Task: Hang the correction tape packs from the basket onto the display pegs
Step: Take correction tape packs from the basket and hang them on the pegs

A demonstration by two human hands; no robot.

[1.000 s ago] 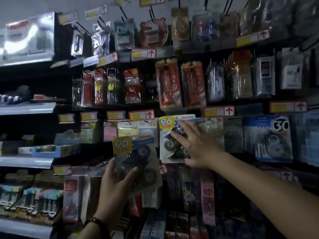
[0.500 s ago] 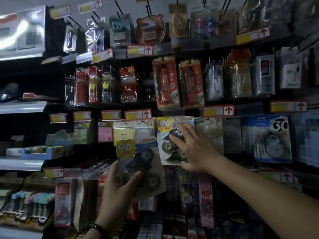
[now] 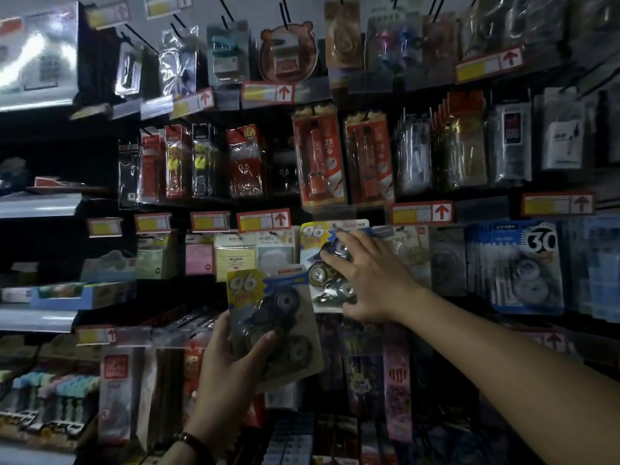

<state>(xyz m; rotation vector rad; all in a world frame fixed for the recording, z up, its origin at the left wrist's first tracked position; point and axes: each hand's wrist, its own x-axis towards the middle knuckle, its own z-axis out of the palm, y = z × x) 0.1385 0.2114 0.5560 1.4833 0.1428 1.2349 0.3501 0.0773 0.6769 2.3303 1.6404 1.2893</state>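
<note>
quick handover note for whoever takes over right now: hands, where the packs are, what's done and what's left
Left hand: grips a yellow-and-blue "96" correction tape pack by its lower half, raised just below and left of the display row.
Right hand: fingers spread flat on a matching "96" pack in that row.
Done: that matching pack looks hung, though its peg is too dark to confirm.
Left: hang the held pack, probably in front of it. The basket is out of view, so remaining stock is unknown.

Hung correction tape pack (image 3: 313,260) hemmed by neighbouring packs (image 3: 275,253), price tags (image 3: 263,220) above, open air in front.
</note>
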